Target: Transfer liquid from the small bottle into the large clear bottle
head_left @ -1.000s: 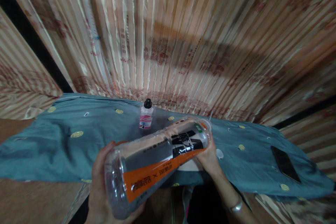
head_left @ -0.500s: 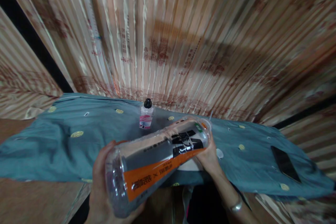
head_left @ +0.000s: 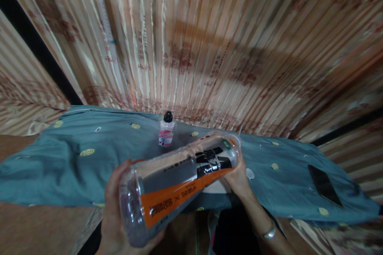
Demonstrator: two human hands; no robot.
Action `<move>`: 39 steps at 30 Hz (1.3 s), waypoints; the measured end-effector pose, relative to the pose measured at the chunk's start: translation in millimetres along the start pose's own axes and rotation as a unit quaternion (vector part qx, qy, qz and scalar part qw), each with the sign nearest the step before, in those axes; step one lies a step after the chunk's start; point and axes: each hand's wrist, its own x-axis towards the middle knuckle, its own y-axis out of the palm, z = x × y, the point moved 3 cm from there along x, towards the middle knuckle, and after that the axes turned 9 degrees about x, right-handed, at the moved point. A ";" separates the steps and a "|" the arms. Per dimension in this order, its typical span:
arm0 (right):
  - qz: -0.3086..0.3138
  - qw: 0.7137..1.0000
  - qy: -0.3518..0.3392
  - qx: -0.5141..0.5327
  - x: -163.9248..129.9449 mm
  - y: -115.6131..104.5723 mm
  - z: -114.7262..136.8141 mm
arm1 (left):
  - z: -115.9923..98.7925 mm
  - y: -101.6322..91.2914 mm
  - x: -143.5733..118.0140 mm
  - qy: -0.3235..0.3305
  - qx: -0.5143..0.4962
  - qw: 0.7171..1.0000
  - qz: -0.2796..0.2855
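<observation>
A large clear plastic bottle (head_left: 179,183) with an orange, black and silver label is held on its side above the cloth-covered table. Its base end rests in my left hand (head_left: 115,207), whose fingers wrap round it from the left and below. At the far end, my right hand (head_left: 239,177) grips the bottle near its neck; the fingers are partly hidden behind it. A thin pale straw-like piece (head_left: 240,130) sticks up beyond that end. Behind the bottle stands a small clear bottle (head_left: 166,133) with a black cap and pink label, upright and untouched.
The table wears a teal cloth (head_left: 119,139) with yellow pattern spots. A dark phone (head_left: 324,185) lies at the right. A small white disc (head_left: 250,174) sits beside my right wrist, and something white (head_left: 217,187) lies under the large bottle. A striped curtain (head_left: 185,48) hangs behind.
Hardly anything differs. Both hands keep hold of the large bottle in almost the same pose, and the view has shifted very slightly.
</observation>
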 end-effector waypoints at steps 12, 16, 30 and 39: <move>-0.007 1.000 0.006 0.001 -0.2 -0.7 -0.6 | 3.2 -1.3 1.7 0.118 0.079 0.987 0.074; -0.009 1.000 0.004 0.007 0.7 -0.1 -0.7 | 5.2 -3.5 3.0 0.079 0.056 0.994 0.044; 0.006 1.000 0.005 0.001 -0.5 -1.3 -6.0 | -9.0 13.9 -11.3 -0.076 -0.070 0.995 -0.010; -0.012 1.000 -0.008 -0.012 -0.5 -1.3 -1.9 | 2.5 -2.3 2.3 0.134 0.091 0.985 0.066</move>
